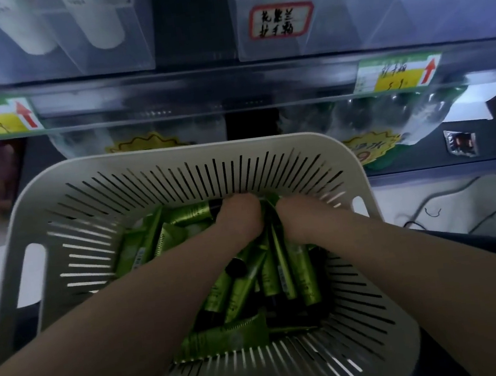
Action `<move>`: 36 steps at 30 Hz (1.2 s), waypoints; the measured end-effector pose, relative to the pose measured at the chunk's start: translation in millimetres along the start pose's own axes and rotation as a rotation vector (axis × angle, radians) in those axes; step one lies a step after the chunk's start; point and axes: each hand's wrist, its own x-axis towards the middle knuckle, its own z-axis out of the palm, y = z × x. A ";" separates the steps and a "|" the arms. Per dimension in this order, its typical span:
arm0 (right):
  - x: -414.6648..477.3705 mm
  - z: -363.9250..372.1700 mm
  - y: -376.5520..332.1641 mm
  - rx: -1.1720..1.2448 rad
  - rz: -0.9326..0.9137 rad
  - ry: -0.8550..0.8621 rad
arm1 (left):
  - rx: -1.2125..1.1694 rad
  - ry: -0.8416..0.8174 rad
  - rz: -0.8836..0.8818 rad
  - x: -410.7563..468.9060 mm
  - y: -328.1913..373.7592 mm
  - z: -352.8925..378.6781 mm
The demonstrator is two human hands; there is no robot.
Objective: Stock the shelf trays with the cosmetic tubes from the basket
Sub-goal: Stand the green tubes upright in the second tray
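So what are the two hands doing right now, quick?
Left hand: down among the green tubes in the basket; fingers hidden, grip cannot be told.
Right hand: same, cannot be told.

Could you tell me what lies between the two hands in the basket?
In the head view, green tubes stand in the narrow gap between left hand and right hand.

- It is a shop, at a display shelf.
- Price tags with red arrows point(399, 73) sit on the shelf edge point(192, 92), at 11 and 1 o'clock.
- A clear tray point(331, 33) at 12 o'clock carries a handwritten label point(282, 20).
- White bottles point(98, 22) fill another tray at 11 o'clock.
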 end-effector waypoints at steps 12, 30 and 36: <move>-7.2 -6.2 -6.3 0.068 0.050 0.016 | -0.175 -0.031 -0.052 5.9 0.0 5.3; -56.4 -6.0 -3.8 0.317 0.010 0.151 | -0.368 0.118 0.048 -56.1 -17.6 -41.3; -90.6 -14.0 1.7 0.365 -0.034 0.305 | -0.268 0.209 0.103 -87.9 -9.4 -70.6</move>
